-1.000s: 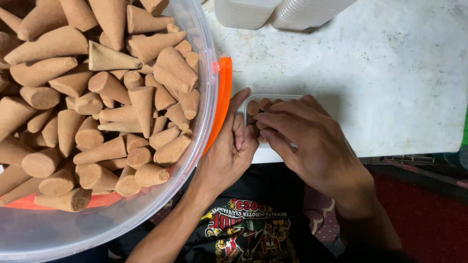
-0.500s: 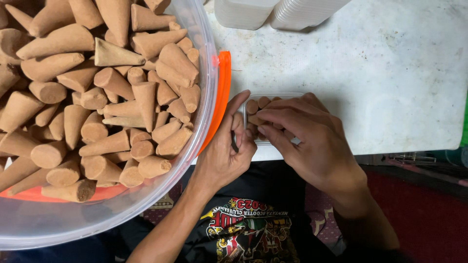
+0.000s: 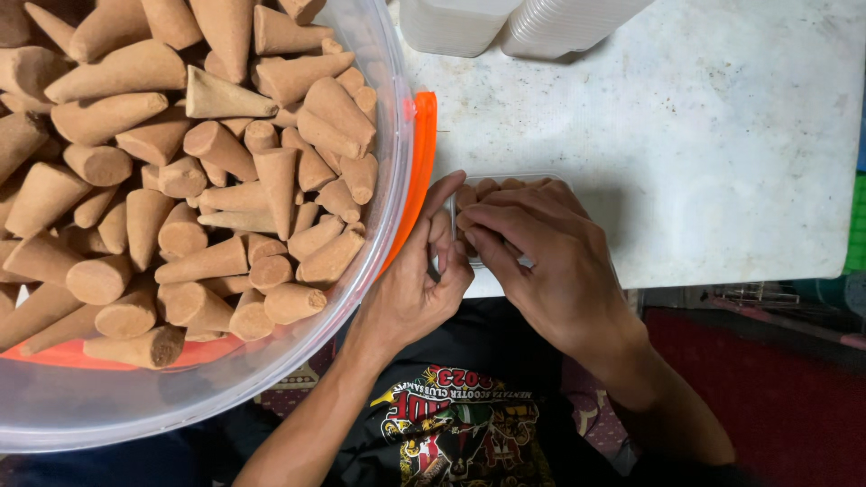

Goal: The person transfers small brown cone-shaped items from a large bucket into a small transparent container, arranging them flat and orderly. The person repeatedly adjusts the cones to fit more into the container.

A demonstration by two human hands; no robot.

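Note:
A small clear plastic tray (image 3: 505, 180) sits at the near edge of the white table (image 3: 686, 144), with brown cones (image 3: 492, 189) packed in it. My right hand (image 3: 541, 261) lies over the tray, fingers pressing on the cones. My left hand (image 3: 415, 289) holds the tray's left side, fingers curled against it and the index finger raised. Most of the tray is hidden under my hands.
A large clear plastic tub (image 3: 379, 117) with an orange rim, heaped with several brown cones (image 3: 180, 180), fills the left. White lidded containers (image 3: 451, 22) and a stack of clear cups (image 3: 559, 22) stand at the table's far edge. Red floor lies to the right.
Both hands stay on the small tray. My left fingers have curled in tighter against its side, and my right fingers have shifted slightly over the cones.

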